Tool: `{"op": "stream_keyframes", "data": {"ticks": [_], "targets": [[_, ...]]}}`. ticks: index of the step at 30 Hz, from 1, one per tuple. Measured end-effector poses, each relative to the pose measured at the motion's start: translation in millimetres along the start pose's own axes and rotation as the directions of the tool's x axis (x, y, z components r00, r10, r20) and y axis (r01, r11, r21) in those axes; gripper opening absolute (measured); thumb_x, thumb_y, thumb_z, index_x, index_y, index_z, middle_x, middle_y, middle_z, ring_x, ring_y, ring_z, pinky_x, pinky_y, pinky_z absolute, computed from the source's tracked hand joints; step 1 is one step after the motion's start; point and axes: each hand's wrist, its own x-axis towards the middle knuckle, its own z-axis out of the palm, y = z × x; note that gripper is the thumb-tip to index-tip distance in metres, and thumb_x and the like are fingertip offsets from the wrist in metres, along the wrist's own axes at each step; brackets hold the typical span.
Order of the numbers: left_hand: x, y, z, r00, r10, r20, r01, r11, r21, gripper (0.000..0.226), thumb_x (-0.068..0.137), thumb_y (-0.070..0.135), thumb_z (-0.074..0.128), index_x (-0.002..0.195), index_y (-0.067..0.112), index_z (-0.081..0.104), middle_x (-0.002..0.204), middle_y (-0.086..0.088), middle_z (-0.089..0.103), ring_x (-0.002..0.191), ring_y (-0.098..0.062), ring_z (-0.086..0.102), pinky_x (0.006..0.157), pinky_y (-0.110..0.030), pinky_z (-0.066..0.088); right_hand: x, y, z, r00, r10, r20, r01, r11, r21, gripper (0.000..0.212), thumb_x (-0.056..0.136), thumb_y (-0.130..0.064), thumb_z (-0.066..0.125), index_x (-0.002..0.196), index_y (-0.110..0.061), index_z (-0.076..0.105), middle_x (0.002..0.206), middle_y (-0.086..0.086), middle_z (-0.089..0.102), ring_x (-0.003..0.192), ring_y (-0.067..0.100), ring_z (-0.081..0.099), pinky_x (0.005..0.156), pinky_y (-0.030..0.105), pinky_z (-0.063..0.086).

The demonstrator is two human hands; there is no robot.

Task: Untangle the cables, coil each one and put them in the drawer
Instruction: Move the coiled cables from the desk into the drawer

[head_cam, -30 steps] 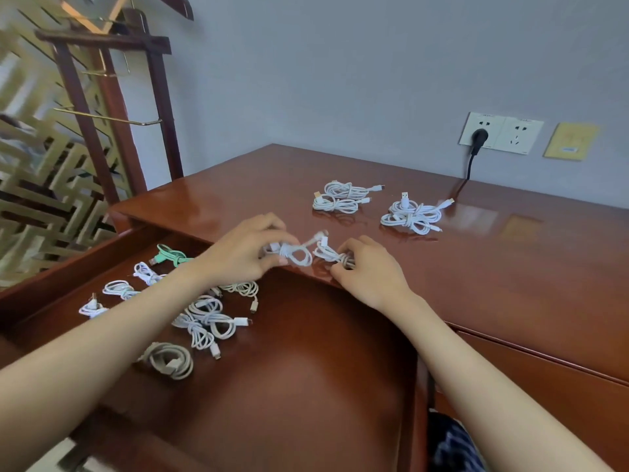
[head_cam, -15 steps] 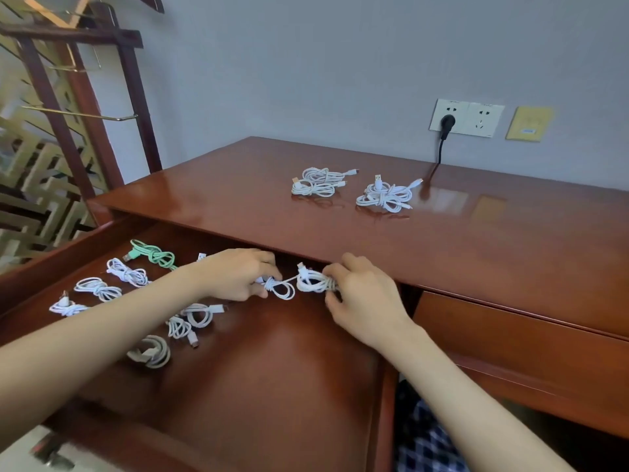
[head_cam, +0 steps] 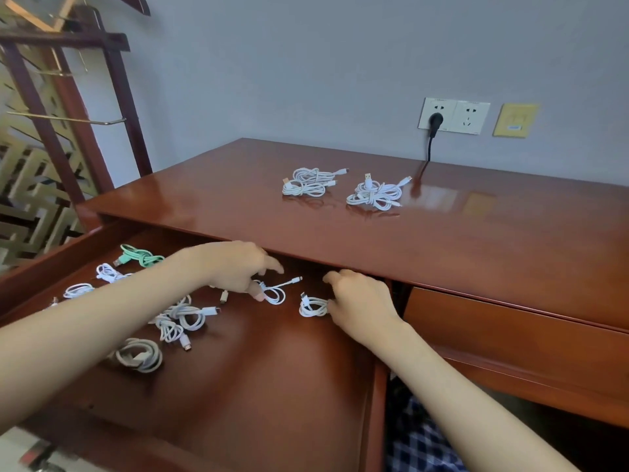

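Desk (head_cam: 459, 253): red-brown, glossy. Its top overhangs the rear of the open drawer (head_cam: 272, 396) and hides the drawer's back wall.
Wooden rack (head_cam: 112, 97): stands beyond the drawer's far left corner, against the grey wall.
Wall sockets (head_cam: 454, 115): high beyond the drawer's right side, with a black plug (head_cam: 435, 120) seated in the left one.
Left forearm lies across the drawer's left half and covers parts of several coils there.

Cables outside the drawer: two white bundles on the desk top behind it, the left bundle (head_cam: 308, 183) and the right bundle (head_cam: 374, 194), each loosely knotted with plug ends sticking out.
Cables inside the drawer: beige coil (head_cam: 138, 356) nearest the drawer's front, a white cluster (head_cam: 180, 318) mid-left and a green cable (head_cam: 139, 258) at the back left.

Left hand (head_cam: 235, 267), at the drawer's rear centre: index finger stretched out, thumb tip touching the small white coil (head_cam: 274, 294) on the drawer floor. Cannot tell whether the coil is pinched; the contact is hidden.
Right hand (head_cam: 360, 298), at the drawer's rear right: curled fingertips pinch the second white coil (head_cam: 311, 306), which rests on the drawer floor.
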Motion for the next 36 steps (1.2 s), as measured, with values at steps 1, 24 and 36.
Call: {"op": "stream_keyframes", "data": {"ticks": [1, 24, 36], "targets": [[-4.5, 1.7, -10.4, 0.999, 0.032, 0.012, -0.031, 0.996, -0.089, 0.052, 0.087, 0.037, 0.063, 0.135, 0.029, 0.045, 0.116, 0.004, 0.064, 0.093, 0.000, 0.059, 0.079, -0.013, 0.040, -0.7, 1.1, -7.6, 0.999, 0.001, -0.039, 0.001, 0.999, 0.040, 0.036, 0.090, -0.016, 0.046, 0.125, -0.019, 0.051, 0.116, 0.002, 0.060, 0.108, 0.027, 0.056, 0.081, 0.032, 0.043], [141.7, -34.0, -66.1, 0.909, -0.221, -0.353, 0.218, 0.975, -0.047, 0.051, 0.097, 0.021, 0.042, 0.143, 0.007, 0.027, 0.150, -0.014, 0.030, 0.137, -0.031, 0.029, 0.111, -0.043, 0.020, 117.1, 91.7, -12.5, 0.947, 0.281, -0.154, -0.265, 0.957, 0.119, 0.066, 0.088, -0.012, 0.043, 0.148, -0.007, 0.015, 0.156, 0.009, 0.012, 0.144, 0.025, 0.010, 0.111, 0.036, 0.018], [144.2, -39.2, -59.7, 0.811, -0.155, -0.564, 0.177, 0.984, -0.016, 0.044, 0.091, 0.022, 0.058, 0.129, 0.006, 0.043, 0.128, -0.016, 0.045, 0.120, -0.033, 0.043, 0.098, -0.039, 0.030, 126.7, 91.3, -11.3, 0.921, 0.307, -0.241, -0.312, 0.950, 0.020, 0.030, 0.094, -0.020, 0.041, 0.115, -0.003, 0.052, 0.126, 0.015, 0.045, 0.118, 0.032, 0.039, 0.093, 0.036, 0.029]]}}
